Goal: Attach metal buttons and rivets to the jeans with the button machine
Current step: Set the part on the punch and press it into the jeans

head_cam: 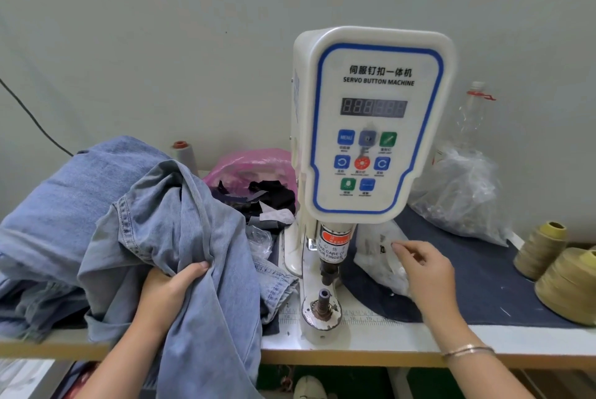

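Observation:
A white servo button machine (pixel 371 127) stands at the middle of the table, its punch above a dark lower die (pixel 323 300). Light blue jeans (pixel 154 231) lie piled to its left and hang over the table's front edge. My left hand (pixel 174 285) grips a fold of the jeans, thumb on top. To the right of the die, my right hand (pixel 422 264) reaches into a small clear plastic bag (pixel 377 256), with its fingers bent at the bag's opening. Whether it holds a button or rivet is hidden.
A pink bag (pixel 251 163) of dark fabric scraps sits behind the jeans. A larger clear bag (pixel 461 192) and a bottle (pixel 474 108) stand at the back right. Olive thread cones (pixel 554 263) sit at the far right on a dark cloth (pixel 477 272).

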The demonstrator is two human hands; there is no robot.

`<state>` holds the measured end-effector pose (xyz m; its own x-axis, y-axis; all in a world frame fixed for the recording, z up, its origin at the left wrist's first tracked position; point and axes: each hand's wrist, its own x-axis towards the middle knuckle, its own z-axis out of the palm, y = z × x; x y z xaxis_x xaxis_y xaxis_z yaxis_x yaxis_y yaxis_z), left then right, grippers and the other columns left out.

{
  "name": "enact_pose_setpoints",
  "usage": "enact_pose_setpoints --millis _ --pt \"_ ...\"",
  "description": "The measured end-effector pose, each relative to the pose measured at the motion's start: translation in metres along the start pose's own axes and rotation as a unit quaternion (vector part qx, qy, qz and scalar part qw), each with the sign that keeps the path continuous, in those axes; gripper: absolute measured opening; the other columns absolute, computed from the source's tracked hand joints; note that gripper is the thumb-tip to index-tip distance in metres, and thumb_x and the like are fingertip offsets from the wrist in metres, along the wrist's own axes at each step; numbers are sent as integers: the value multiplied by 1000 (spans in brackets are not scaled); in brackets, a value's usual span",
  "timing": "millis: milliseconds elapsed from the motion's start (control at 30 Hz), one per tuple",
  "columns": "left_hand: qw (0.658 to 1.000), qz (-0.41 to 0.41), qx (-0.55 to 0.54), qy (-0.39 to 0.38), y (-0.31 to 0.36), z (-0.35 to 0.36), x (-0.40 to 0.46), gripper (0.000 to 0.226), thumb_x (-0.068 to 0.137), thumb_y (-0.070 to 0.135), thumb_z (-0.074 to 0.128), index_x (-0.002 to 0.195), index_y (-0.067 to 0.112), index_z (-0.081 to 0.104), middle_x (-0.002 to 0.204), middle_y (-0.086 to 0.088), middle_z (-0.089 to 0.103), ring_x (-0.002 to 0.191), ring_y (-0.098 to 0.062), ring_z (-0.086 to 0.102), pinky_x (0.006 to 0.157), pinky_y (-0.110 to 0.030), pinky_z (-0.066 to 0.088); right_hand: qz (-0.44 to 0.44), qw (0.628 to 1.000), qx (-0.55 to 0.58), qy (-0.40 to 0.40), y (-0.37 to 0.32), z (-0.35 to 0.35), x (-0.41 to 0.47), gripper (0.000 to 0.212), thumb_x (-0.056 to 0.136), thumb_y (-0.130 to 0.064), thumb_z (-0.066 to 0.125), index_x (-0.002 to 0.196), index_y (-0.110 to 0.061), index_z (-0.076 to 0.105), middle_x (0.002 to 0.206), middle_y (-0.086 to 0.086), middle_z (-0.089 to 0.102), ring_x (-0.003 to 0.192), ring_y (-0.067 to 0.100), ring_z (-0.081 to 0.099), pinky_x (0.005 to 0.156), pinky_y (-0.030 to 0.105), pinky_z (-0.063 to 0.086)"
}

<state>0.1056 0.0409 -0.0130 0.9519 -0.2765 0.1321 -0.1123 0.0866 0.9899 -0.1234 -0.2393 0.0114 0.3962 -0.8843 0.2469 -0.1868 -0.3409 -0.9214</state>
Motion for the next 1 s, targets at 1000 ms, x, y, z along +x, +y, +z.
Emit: enact_pose_setpoints --millis 1000 --pt "991 -83 -92 -51 17 -16 -21 37 56 16 63 92 4 66 80 -9 70 80 -24 65 75 -34 48 510 675 488 -215 -57 44 -82 17 70 -11 67 59 2 68 47 1 46 31 10 39 28 17 32"
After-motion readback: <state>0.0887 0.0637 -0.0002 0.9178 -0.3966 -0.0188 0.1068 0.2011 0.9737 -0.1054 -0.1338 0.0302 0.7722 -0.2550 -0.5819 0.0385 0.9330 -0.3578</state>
